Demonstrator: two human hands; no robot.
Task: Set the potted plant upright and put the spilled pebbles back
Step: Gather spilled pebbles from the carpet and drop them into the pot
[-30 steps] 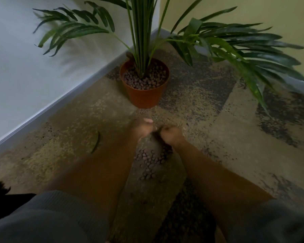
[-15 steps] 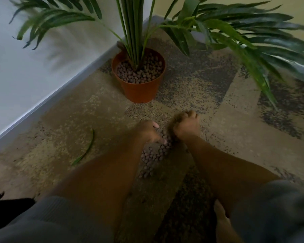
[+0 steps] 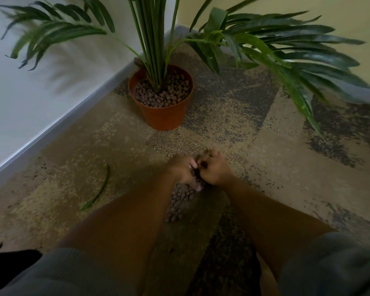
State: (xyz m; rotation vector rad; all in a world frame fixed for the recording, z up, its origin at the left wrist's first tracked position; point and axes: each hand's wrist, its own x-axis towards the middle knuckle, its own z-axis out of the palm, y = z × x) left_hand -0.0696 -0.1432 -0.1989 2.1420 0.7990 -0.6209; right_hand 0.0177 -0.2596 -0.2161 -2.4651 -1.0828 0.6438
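Observation:
The orange pot [image 3: 165, 117] stands upright in the room's corner, filled with brown pebbles [image 3: 161, 92] around the green palm stems. A pile of spilled pebbles [image 3: 177, 202] lies on the carpet just below my hands. My left hand [image 3: 183, 170] is cupped with pebbles lying in its palm. My right hand [image 3: 214, 169] is pressed against it, its fingers curled round more pebbles. Both hands hover low over the pile, in front of the pot.
Long palm fronds [image 3: 286, 52] spread over the carpet to the right and left. A loose green leaf [image 3: 98, 189] lies on the carpet at the left. The skirting board [image 3: 58, 129] runs along the left wall. Patterned carpet [image 3: 254, 159] surrounds the pile.
My hands have drawn together over the pile; the right hand moved left against the left one, and pebbles are now gathered between them.

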